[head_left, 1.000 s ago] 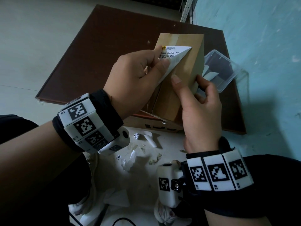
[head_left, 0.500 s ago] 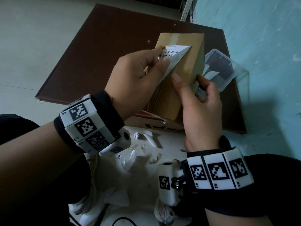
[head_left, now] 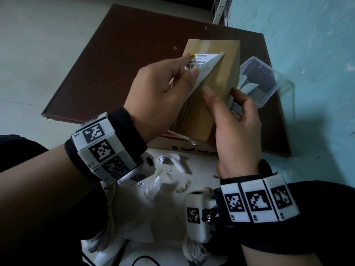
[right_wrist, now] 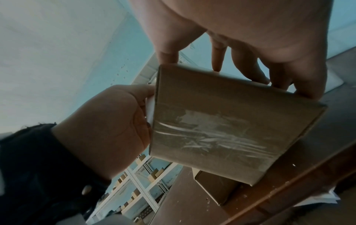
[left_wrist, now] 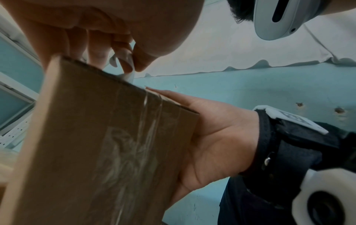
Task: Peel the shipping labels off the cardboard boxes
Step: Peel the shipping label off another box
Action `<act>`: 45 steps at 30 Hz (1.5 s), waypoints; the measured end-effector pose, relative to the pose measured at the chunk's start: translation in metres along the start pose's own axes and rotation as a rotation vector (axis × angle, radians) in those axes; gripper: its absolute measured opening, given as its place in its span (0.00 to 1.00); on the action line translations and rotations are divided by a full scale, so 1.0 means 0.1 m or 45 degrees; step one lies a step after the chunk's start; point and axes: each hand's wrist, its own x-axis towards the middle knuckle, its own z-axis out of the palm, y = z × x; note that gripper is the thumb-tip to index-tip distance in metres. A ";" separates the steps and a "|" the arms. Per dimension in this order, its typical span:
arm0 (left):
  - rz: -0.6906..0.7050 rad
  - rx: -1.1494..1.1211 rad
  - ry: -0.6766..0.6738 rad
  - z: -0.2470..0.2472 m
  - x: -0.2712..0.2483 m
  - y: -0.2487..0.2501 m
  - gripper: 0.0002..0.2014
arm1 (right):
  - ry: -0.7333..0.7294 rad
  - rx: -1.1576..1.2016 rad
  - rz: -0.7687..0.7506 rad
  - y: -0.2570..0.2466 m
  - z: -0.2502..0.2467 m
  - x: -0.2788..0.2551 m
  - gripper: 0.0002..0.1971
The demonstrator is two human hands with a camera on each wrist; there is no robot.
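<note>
A left hand (head_left: 157, 89) is pinching the lifted edge of a white printed shipping label (head_left: 203, 64) on a brown cardboard box (head_left: 215, 89). The right hand (head_left: 236, 127) is gripping the box's near right edge, holding it raised above a dark brown surface (head_left: 115, 54). A clear plastic container (head_left: 269, 87) is sitting just beside the box on the right.

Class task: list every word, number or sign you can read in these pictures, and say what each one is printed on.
"02B M688": on the white shipping label, partly hidden by the left hand; a barcode sits below it.
Small print beside the label's yellow mark: too small to read.
"R1", "R2": on the right wristband, under its square black-and-white codes.
Dark marks on the lower cardboard box: unreadable.
</note>
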 end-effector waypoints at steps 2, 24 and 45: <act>-0.003 -0.005 0.007 0.00 0.00 0.00 0.15 | -0.002 0.001 0.006 0.00 0.00 0.01 0.29; -0.049 -0.082 0.054 0.04 -0.05 0.02 0.15 | 0.016 0.010 0.014 0.01 0.00 0.01 0.27; -0.066 -0.149 0.024 0.01 -0.01 -0.01 0.18 | 0.017 0.036 0.032 -0.03 0.02 -0.01 0.27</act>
